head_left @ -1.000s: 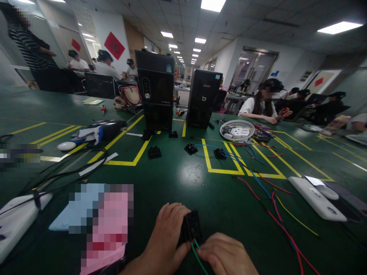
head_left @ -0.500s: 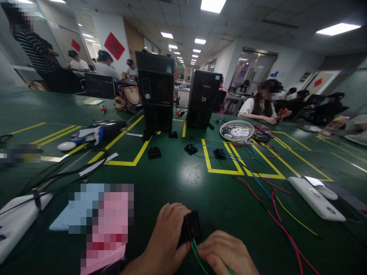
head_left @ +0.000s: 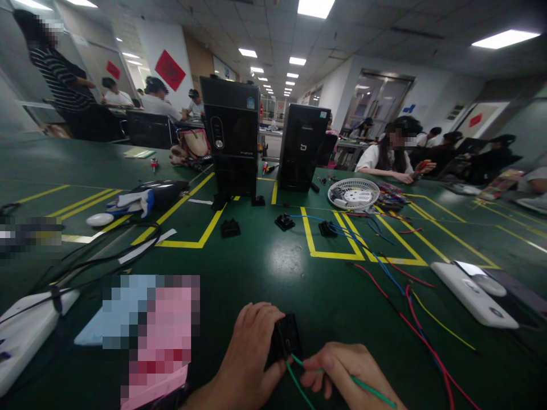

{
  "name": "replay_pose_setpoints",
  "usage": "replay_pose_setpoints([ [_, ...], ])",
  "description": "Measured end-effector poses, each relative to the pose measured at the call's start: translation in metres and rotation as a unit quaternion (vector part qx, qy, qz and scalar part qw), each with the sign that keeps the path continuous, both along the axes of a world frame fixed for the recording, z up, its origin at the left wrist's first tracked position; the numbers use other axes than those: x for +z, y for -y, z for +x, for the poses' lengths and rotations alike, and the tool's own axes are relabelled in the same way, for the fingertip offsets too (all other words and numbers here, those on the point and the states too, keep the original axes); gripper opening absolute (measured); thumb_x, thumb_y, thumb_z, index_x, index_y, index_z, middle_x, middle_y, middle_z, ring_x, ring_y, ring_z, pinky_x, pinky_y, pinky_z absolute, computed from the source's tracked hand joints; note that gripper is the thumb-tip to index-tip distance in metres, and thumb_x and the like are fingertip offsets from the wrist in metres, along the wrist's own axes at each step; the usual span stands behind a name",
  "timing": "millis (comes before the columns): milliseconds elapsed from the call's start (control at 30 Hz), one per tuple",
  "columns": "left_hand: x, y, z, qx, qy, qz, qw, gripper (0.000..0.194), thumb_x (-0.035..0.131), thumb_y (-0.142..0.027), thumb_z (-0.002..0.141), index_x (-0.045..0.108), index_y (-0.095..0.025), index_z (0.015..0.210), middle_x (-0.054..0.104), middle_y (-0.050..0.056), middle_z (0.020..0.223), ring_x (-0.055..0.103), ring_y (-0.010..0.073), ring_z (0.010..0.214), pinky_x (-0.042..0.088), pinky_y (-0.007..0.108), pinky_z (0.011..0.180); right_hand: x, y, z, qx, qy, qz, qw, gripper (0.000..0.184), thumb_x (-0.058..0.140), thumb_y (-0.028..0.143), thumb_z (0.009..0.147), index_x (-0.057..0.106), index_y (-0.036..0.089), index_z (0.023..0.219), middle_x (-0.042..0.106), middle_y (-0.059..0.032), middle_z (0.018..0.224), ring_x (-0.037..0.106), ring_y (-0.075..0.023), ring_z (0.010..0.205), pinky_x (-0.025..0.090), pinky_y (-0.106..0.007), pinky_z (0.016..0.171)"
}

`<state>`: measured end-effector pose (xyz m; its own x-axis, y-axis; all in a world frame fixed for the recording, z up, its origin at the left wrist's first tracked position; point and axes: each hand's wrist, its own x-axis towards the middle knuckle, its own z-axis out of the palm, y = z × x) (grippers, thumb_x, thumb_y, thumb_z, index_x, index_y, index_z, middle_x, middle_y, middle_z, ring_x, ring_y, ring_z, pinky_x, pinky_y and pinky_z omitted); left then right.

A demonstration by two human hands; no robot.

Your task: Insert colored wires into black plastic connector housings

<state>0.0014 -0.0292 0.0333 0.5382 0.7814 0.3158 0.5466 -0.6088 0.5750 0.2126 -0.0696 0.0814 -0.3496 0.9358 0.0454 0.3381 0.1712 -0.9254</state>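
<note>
My left hand (head_left: 252,347) is closed around a small black box-like part (head_left: 290,336) low in the middle of the view, pressing it near the green tabletop. Two green wires (head_left: 294,378) meet the lower edge of this part. One of them runs to my right hand (head_left: 342,370), which pinches it between thumb and fingers, with the rest trailing out to the lower right. The other green wire hangs down toward the bottom edge. Whether the wire ends sit inside the part cannot be seen. Similar black parts (head_left: 231,228) lie farther off on the table.
Red, blue and yellow wires (head_left: 397,313) spread over the right side. A white basket (head_left: 354,195) and two black computer towers (head_left: 231,136) stand beyond. White devices (head_left: 474,295) lie left and right, near a pink sheet (head_left: 164,336). Co-workers (head_left: 395,148) sit around.
My right hand has shifted slightly right and turned, drawing its green wire away from the other one. My left hand and the black part have hardly moved.
</note>
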Motion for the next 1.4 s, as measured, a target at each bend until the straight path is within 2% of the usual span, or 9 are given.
replay_pose_setpoints([
  [133, 0.000, -0.001, 0.000, -0.005, 0.004, -0.008, 1.000, 0.057, 0.062, -0.012, 0.071, 0.038, -0.024, 0.121, 0.052, 0.006, 0.119, 0.044, 0.0291, 0.115, 0.028, 0.056, 0.104, -0.007, -0.001, -0.004, 0.055, 0.014, 0.056, 0.997, 0.049, 0.037, 0.042, 0.100, 0.075, 0.014, 0.085, 0.073, -0.0085, 0.073, 0.067, -0.0131, 0.062, 0.053, -0.019, 0.055],
  [333, 0.005, 0.000, 0.000, -0.005, 0.003, -0.012, 1.000, 0.055, 0.060, -0.011, 0.071, 0.040, -0.023, 0.121, 0.052, 0.007, 0.120, 0.044, 0.0289, 0.116, 0.029, 0.054, 0.104, -0.011, -0.004, -0.001, 0.102, 0.067, 0.121, 0.985, 0.050, 0.036, 0.037, 0.101, 0.073, 0.015, 0.075, 0.072, -0.0052, 0.065, 0.067, -0.0117, 0.061, 0.047, -0.019, 0.060],
  [633, 0.001, 0.001, -0.005, -0.001, 0.003, -0.014, 1.000, 0.054, 0.062, -0.016, 0.074, 0.042, -0.024, 0.124, 0.054, 0.007, 0.122, 0.046, 0.0305, 0.119, 0.030, 0.057, 0.105, -0.005, -0.004, 0.001, 0.081, 0.089, 0.179, 0.976, 0.044, 0.039, 0.037, 0.100, 0.070, 0.019, 0.076, 0.069, -0.0015, 0.063, 0.064, -0.0116, 0.059, 0.046, -0.020, 0.061],
  [733, -0.002, 0.000, -0.006, 0.006, 0.007, -0.001, 1.000, 0.053, 0.063, -0.019, 0.074, 0.045, -0.024, 0.123, 0.056, 0.007, 0.120, 0.047, 0.0312, 0.119, 0.031, 0.057, 0.105, -0.006, -0.006, 0.002, 0.114, 0.090, 0.173, 0.974, 0.044, 0.038, 0.043, 0.100, 0.072, 0.019, 0.085, 0.071, -0.0034, 0.067, 0.066, -0.0135, 0.063, 0.047, -0.022, 0.062],
  [867, -0.007, -0.001, -0.009, 0.014, 0.002, 0.009, 1.000, 0.052, 0.064, -0.022, 0.072, 0.048, -0.025, 0.122, 0.058, 0.006, 0.119, 0.047, 0.0324, 0.120, 0.034, 0.057, 0.104, -0.021, -0.011, 0.005, 0.175, 0.017, 0.192, 0.965, 0.047, 0.042, 0.054, 0.096, 0.071, 0.016, 0.098, 0.074, -0.0066, 0.076, 0.069, -0.0148, 0.069, 0.049, -0.023, 0.065],
  [967, -0.013, -0.002, -0.011, 0.012, 0.004, 0.026, 1.000, 0.055, 0.064, -0.023, 0.073, 0.045, -0.026, 0.124, 0.057, 0.007, 0.120, 0.047, 0.0330, 0.120, 0.034, 0.057, 0.104, -0.028, -0.013, 0.006, 0.195, -0.005, 0.230, 0.953, 0.043, 0.043, 0.051, 0.097, 0.067, 0.017, 0.107, 0.075, -0.0076, 0.085, 0.071, -0.0152, 0.077, 0.050, -0.022, 0.071],
  [1067, -0.019, -0.003, -0.011, 0.009, 0.004, 0.034, 0.999, 0.058, 0.063, -0.023, 0.073, 0.042, -0.026, 0.127, 0.056, 0.007, 0.122, 0.046, 0.0334, 0.121, 0.033, 0.058, 0.103, -0.022, -0.012, 0.005, 0.178, 0.013, 0.259, 0.949, 0.038, 0.039, 0.043, 0.101, 0.066, 0.018, 0.109, 0.075, -0.0073, 0.088, 0.070, -0.0144, 0.080, 0.051, -0.022, 0.073],
  [1200, -0.023, -0.002, -0.009, 0.015, 0.007, 0.044, 0.999, 0.059, 0.061, -0.022, 0.071, 0.042, -0.027, 0.127, 0.057, 0.006, 0.122, 0.048, 0.0324, 0.120, 0.032, 0.059, 0.104, -0.013, -0.009, 0.002, 0.132, 0.032, 0.236, 0.962, 0.039, 0.034, 0.041, 0.102, 0.066, 0.018, 0.106, 0.075, -0.0053, 0.086, 0.068, -0.0134, 0.077, 0.051, -0.022, 0.071],
  [1400, -0.016, 0.001, -0.006, 0.027, 0.019, 0.044, 0.998, 0.058, 0.057, -0.018, 0.070, 0.044, -0.025, 0.126, 0.058, 0.008, 0.123, 0.050, 0.0305, 0.119, 0.029, 0.054, 0.107, -0.027, -0.010, -0.001, 0.152, 0.075, 0.276, 0.946, 0.050, 0.028, 0.045, 0.103, 0.067, 0.018, 0.087, 0.073, -0.0033, 0.073, 0.067, -0.0107, 0.065, 0.049, -0.020, 0.065],
])
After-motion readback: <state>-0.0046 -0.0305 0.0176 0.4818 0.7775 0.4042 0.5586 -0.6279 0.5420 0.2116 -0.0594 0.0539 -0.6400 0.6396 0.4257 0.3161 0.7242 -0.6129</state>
